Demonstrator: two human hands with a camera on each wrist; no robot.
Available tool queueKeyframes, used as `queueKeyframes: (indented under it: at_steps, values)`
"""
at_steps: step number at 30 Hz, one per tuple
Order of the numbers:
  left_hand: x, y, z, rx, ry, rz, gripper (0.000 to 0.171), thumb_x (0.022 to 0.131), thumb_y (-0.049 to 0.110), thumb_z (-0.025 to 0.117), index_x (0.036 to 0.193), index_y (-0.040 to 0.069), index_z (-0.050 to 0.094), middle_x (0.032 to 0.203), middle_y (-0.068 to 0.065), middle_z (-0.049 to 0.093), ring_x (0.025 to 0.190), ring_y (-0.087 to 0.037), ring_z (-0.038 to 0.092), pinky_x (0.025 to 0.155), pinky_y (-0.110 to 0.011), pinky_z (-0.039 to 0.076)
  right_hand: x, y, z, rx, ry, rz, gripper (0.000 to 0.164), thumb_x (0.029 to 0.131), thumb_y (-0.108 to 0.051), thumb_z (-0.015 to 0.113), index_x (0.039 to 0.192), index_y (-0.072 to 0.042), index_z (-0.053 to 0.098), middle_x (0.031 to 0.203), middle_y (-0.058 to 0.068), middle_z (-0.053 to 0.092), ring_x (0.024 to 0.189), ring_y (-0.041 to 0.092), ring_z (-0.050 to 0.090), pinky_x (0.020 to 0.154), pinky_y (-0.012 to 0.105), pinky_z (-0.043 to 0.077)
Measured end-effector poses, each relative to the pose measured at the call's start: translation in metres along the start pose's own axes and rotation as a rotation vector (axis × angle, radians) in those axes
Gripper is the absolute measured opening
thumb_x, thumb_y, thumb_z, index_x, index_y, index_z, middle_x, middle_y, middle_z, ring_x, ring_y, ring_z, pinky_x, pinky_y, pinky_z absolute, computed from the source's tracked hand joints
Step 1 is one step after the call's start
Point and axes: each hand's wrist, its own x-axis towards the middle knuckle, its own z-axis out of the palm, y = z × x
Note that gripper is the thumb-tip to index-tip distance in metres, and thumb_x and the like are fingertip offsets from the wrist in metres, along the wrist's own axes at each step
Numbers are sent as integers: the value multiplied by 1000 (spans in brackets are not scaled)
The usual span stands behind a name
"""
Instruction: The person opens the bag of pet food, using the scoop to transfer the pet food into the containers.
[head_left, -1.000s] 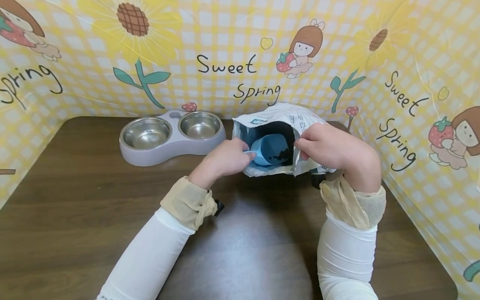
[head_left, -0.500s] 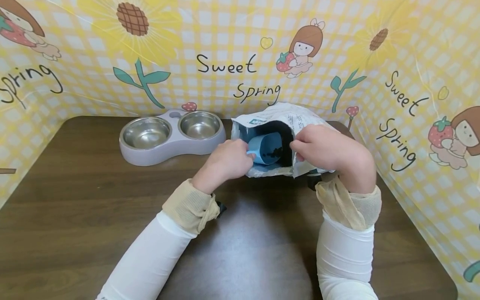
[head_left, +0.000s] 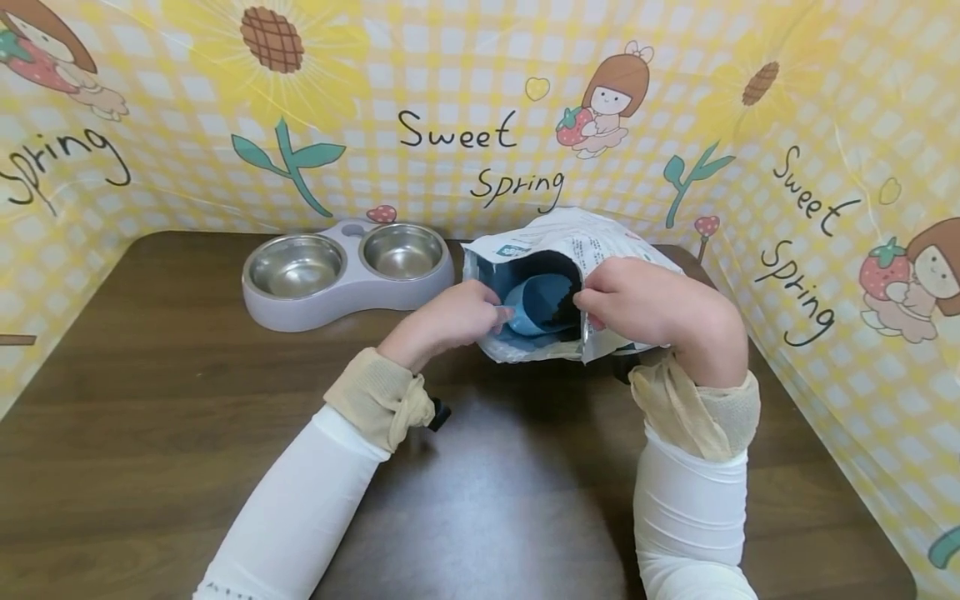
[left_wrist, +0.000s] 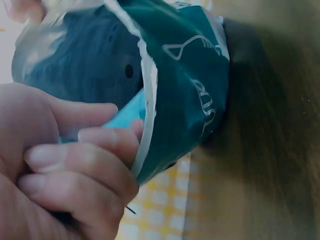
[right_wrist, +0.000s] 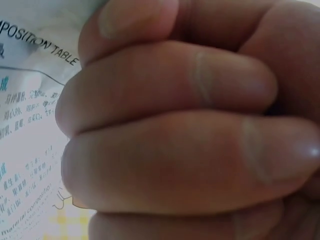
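Scoop (head_left: 534,305), blue, is just inside the mouth of the white bag (head_left: 622,240), w/ dark bits (head_left: 567,308) in it. L hand (head_left: 452,317) pinches its handle w/ thumb & finger. R hand (head_left: 648,292) grips the bag's edge, fingers curled. Bag is on the brown table (head_left: 187,417), nr 2 metal bowls (head_left: 405,252) in a pale stand (head_left: 347,293)

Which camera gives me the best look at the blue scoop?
The head view: it shows the blue scoop's cup inside the open bag, with the left hand holding it. The left wrist view catches only slivers of blue between that hand and the bag's edge; the right wrist view shows none.
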Motion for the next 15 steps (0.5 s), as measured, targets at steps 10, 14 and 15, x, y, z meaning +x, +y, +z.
queueKeyframes:
  at_steps: [10,14,15]
  values:
    - [-2,-9,-17,-354,-171,-10,35,103,27,52,84,-2,62,55,2,43,42,-10,30,39,-21,22,-5,8,-2,23,39,43,44,100,-19,44,57,-10,51,52,-1,40,53,19,46,57,32,40]
    - [-7,-9,-24,-387,-153,-14,34,103,25,52,88,-4,62,55,2,44,41,-9,30,37,-19,21,-6,9,-4,37,35,49,44,100,-19,44,57,-10,50,52,-1,37,51,19,43,55,32,39]
    - [-8,-9,-27,-395,-149,-16,34,103,26,52,89,-4,62,55,2,43,41,-9,29,36,-19,21,-6,9,-4,39,36,46,44,100,-18,43,57,-10,50,52,-1,37,51,19,42,55,31,39]
